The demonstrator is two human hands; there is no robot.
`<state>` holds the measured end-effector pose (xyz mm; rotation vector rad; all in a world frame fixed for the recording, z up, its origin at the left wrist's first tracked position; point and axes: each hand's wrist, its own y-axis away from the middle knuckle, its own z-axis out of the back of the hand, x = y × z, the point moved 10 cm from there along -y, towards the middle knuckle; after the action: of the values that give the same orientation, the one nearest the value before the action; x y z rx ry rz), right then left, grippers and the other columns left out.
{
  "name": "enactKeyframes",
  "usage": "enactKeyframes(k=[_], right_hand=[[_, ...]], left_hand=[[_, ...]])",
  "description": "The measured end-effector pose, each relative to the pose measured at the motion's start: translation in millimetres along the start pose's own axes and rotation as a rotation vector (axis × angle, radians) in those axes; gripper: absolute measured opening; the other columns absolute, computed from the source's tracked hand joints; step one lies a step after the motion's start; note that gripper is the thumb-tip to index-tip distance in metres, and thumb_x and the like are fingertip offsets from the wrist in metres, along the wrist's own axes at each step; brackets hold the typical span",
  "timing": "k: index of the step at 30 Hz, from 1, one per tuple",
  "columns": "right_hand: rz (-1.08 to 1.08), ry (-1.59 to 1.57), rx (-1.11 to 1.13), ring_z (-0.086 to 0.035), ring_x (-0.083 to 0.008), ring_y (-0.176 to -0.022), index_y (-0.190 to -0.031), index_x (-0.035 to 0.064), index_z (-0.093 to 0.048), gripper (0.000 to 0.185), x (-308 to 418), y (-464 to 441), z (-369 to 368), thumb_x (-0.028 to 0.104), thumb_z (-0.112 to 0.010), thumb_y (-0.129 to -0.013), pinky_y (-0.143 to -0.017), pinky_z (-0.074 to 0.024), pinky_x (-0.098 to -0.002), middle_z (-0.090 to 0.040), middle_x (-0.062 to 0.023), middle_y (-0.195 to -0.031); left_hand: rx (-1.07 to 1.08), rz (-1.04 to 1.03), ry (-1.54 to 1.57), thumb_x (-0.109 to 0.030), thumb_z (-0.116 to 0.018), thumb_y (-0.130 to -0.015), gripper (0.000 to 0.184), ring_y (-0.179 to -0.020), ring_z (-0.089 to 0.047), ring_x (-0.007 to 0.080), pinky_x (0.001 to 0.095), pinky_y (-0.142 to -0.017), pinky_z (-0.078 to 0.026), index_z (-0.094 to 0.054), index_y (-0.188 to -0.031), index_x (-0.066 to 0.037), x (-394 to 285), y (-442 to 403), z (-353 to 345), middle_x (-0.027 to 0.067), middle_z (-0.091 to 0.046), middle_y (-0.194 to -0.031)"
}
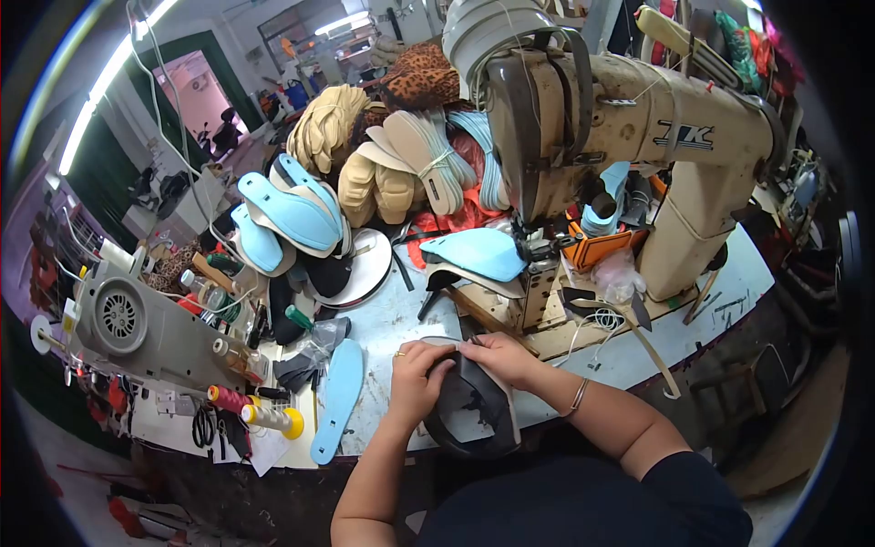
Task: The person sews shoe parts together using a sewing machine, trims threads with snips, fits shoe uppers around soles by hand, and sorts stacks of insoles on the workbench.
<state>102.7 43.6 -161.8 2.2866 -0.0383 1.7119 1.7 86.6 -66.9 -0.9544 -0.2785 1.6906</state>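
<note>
A cluttered, pale-blue desk (pixel 387 324) carries a tall, beige metal sewing machine (pixel 688 182), standing at 1 o'clock from a black, loop-shaped, leather-like piece with a pale edge (pixel 497 406). The piece is held at the desk's near edge, at 6 o'clock. A flat, elongated, light-blue insole (pixel 338 401) lies at its 9 o'clock. The left hand (pixel 416 378) and right hand (pixel 503 358) pinch its far rim, fingertips close together. The step appears to be adjusting that rim; the next move likely calls for a steady, even grip.

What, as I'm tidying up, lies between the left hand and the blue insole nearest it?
Only bare, smudged tabletop lies between the left hand and that insole, in the head view.
</note>
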Motion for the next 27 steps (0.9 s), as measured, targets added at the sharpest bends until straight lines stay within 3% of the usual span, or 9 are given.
enactKeyframes(k=[2, 7, 11, 13, 15, 18, 20, 23, 27], right_hand=[[0.037, 0.042, -0.011, -0.053, -0.0054, -0.067, -0.089, 0.0035, -0.064, 0.026, 0, 1, 5, 0.029, -0.058, -0.09, -0.062, -0.0438, -0.0206, -0.061, 0.0015, -0.077], [0.139, 0.238, -0.102, -0.052, -0.0097, -0.065, -0.079, -0.0014, -0.065, 0.033, -1, 2, 19, 0.031, -0.061, -0.083, -0.059, -0.0424, -0.0277, -0.06, -0.0048, -0.066], [-0.055, -0.065, -0.007, -0.051, -0.008, -0.062, -0.089, 0.0012, -0.063, 0.037, 3, 10, -6, 0.038, -0.06, -0.088, -0.056, -0.0408, -0.0244, -0.06, -0.0016, -0.073], [-0.143, -0.206, 0.211, -0.044, -0.0047, -0.058, -0.093, 0.0043, -0.062, 0.038, 5, 10, -22, 0.042, -0.056, -0.09, -0.053, -0.0364, -0.0212, -0.055, 0.0027, -0.07], [0.015, 0.026, 0.294, -0.04, -0.0027, -0.06, -0.092, 0.0066, -0.062, 0.025, 27, 21, -35, 0.031, -0.056, -0.092, -0.053, -0.0332, -0.0186, -0.05, 0.0071, -0.071], [0.192, 0.005, 0.033, -0.041, -0.0016, -0.061, -0.091, 0.0056, -0.06, 0.016, 33, 15, -21, 0.021, -0.058, -0.091, -0.053, -0.0338, -0.0188, -0.051, 0.0063, -0.071], [0.266, 0.044, -0.063, -0.041, -0.002, -0.061, -0.089, 0.0053, -0.059, 0.016, 41, 15, -13, 0.021, -0.058, -0.091, -0.054, -0.0347, -0.0193, -0.052, 0.0058, -0.071], [0.356, 0.103, -0.161, -0.042, -0.0024, -0.062, -0.086, 0.0041, -0.057, 0.02, 43, 18, -7, 0.023, -0.056, -0.092, -0.055, -0.0372, -0.0202, -0.052, 0.0052, -0.07], [0.343, 0.3, -0.196, -0.043, -0.0027, -0.063, -0.081, 0.0045, -0.056, 0.023, 42, 21, -16, 0.025, -0.054, -0.094, -0.056, -0.0377, -0.0196, -0.052, 0.0054, -0.069]], left_hand=[[0.029, 0.047, 0.104, 0.004, -0.066, -0.069, 0.021, -0.078, -0.058, 0.0255, 0.0346, -0.07, -0.045, -0.065, -0.089, -0.005, 5, 3, -6, 0.0085, -0.062, -0.085], [-0.058, -0.231, 0.064, 0.005, -0.066, -0.067, 0.017, -0.079, -0.061, 0.0216, 0.0362, -0.077, -0.047, -0.066, -0.079, -0.007, -41, 15, 14, 0.0045, -0.06, -0.077], [-0.184, -0.242, -0.077, 0.006, -0.065, -0.069, 0.017, -0.083, -0.062, 0.023, 0.038, -0.08, -0.047, -0.066, -0.079, -0.008, -24, 7, 37, 0.0063, -0.061, -0.079], [-0.348, -0.112, -0.123, 0.005, -0.066, -0.071, 0.014, -0.084, -0.061, 0.026, 0.036, -0.079, -0.047, -0.065, -0.081, -0.005, 4, -3, 61, 0.009, -0.062, -0.082], [-0.328, -0.087, -0.193, 0.002, -0.067, -0.073, 0.017, -0.091, -0.059, 0.0296, 0.0349, -0.08, -0.046, -0.065, -0.089, -0.004, 14, -22, 72, 0.0124, -0.062, -0.09], [-0.327, 0.085, -0.173, -0.004, -0.067, -0.076, 0.029, -0.1, -0.054, 0.0305, 0.0353, -0.082, -0.044, -0.06, -0.104, -0.003, 17, -29, 69, 0.0149, -0.057, -0.105], [-0.285, 0.283, 0.11, -0.015, -0.073, -0.074, 0.031, -0.08, -0.056, 0.0266, 0.0328, -0.073, -0.045, -0.054, -0.096, -0.003, 9, -12, 55, 0.0119, -0.056, -0.087], [-0.032, 0.338, -0.02, -0.025, -0.075, -0.072, 0.032, -0.054, -0.048, 0.0228, 0.0309, -0.052, -0.041, -0.053, -0.079, -0.003, -10, 8, 7, 0.0092, -0.052, -0.065], [0.104, 0.413, 0.338, -0.019, -0.067, -0.081, 0.029, -0.05, -0.046, 0.016, 0.0294, -0.049, -0.039, -0.05, -0.067, -0.001, 0, 25, -26, 0.0075, -0.051, -0.058]])
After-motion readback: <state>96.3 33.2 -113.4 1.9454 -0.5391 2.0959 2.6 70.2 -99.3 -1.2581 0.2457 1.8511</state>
